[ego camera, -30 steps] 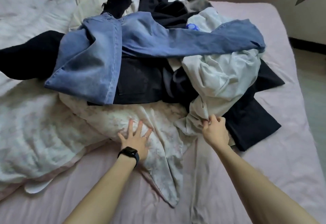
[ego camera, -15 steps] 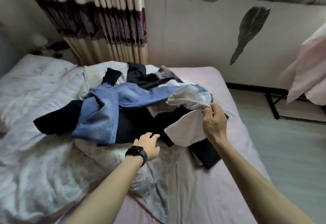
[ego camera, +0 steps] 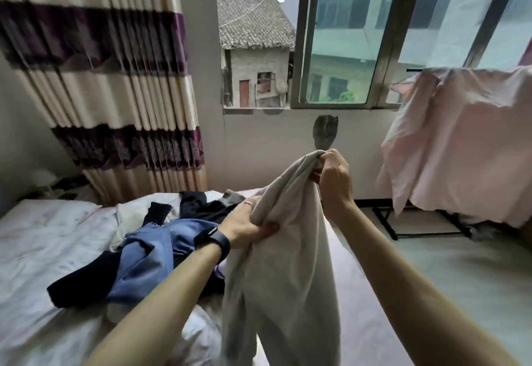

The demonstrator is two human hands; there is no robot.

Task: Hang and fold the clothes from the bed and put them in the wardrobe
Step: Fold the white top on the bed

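Observation:
A pale off-white garment (ego camera: 288, 265) hangs in front of me, lifted clear above the bed (ego camera: 37, 250). My right hand (ego camera: 334, 175) pinches its top edge, held high. My left hand (ego camera: 244, 224), with a black watch on the wrist, grips a bunch of the same cloth lower down on its left side. Behind my left arm lies the heap of clothes: blue jeans (ego camera: 149, 253) on top of dark navy and black pieces (ego camera: 83, 282).
A striped cream and purple curtain (ego camera: 115, 92) hangs at the left behind the bed. An open window (ego camera: 259, 48) faces me. A black rack (ego camera: 417, 221) draped with a pink sheet (ego camera: 460, 149) stands at the right on the pale floor.
My right hand lifted the pale garment up off the heap. My left hand left the bedding and took hold of the garment. The view tilted upward toward the window.

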